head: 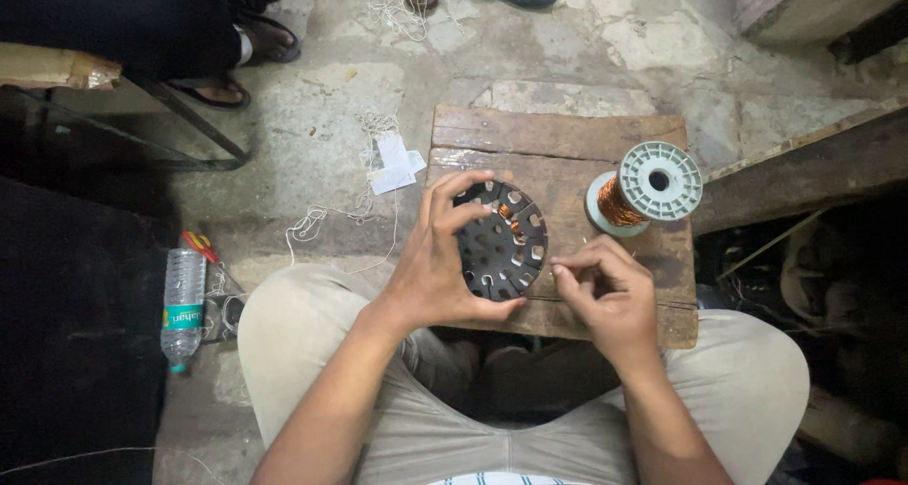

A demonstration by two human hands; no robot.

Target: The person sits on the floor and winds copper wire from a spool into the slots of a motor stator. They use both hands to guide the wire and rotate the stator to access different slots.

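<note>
- Both hands sit over my knees: my left hand (pixel 430 267) wraps the left rim of a dark slotted metal disc (pixel 503 242), fingers curled over its far edge and thumb under the near edge.
- Right hand (pixel 605 291) is pinched nearly closed just right of the disc; whether it has hold of a wire I cannot tell.
- Disc stands tilted on a worn wooden board (pixel 558 144).
- Farther right, a spool of copper wire (pixel 643 190) rests on the board.
- Near left, a plastic bottle (pixel 182 305) lies on the floor.
</note>
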